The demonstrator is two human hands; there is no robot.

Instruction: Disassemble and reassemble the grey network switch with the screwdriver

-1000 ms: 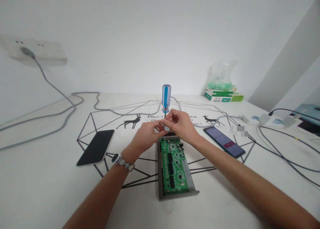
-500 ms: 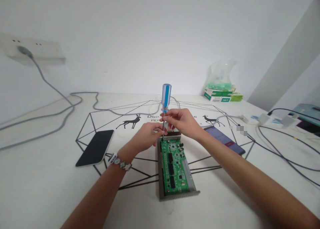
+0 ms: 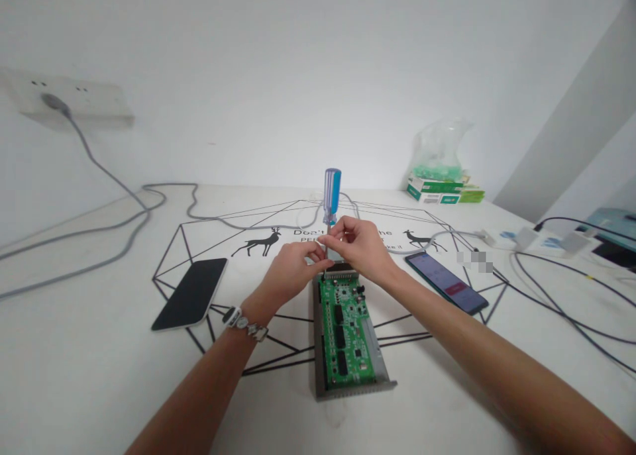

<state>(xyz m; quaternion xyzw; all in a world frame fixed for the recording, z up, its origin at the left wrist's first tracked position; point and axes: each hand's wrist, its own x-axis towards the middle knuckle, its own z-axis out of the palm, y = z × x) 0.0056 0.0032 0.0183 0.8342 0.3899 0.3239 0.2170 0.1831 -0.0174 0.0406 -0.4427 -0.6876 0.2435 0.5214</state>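
A screwdriver (image 3: 332, 193) with a clear and blue striped handle stands nearly upright over the far left corner of a green circuit board (image 3: 352, 341). The board lies in an open grey metal case (image 3: 383, 369) on the table. My right hand (image 3: 362, 246) is closed, pinching the metal shaft below the handle. Lower down, near the tip, my left hand (image 3: 292, 269) has its fingers closed round the shaft just above the board's corner. The fingers partly cover the tip, and whatever it touches is too small to make out.
A dark-screened phone (image 3: 191, 295) lies left of the case, and a phone with a lit screen (image 3: 447, 283) lies to the right. Green and white boxes (image 3: 434, 189) with a plastic bag stand at the back. Grey cable (image 3: 171, 183) and black cables (image 3: 546, 289) cross the table.
The screwdriver has turned, its blue stripe shifting from the handle's middle to its right side. My right-hand fingers have shifted slightly on the shaft; the left hand stays near the tip.
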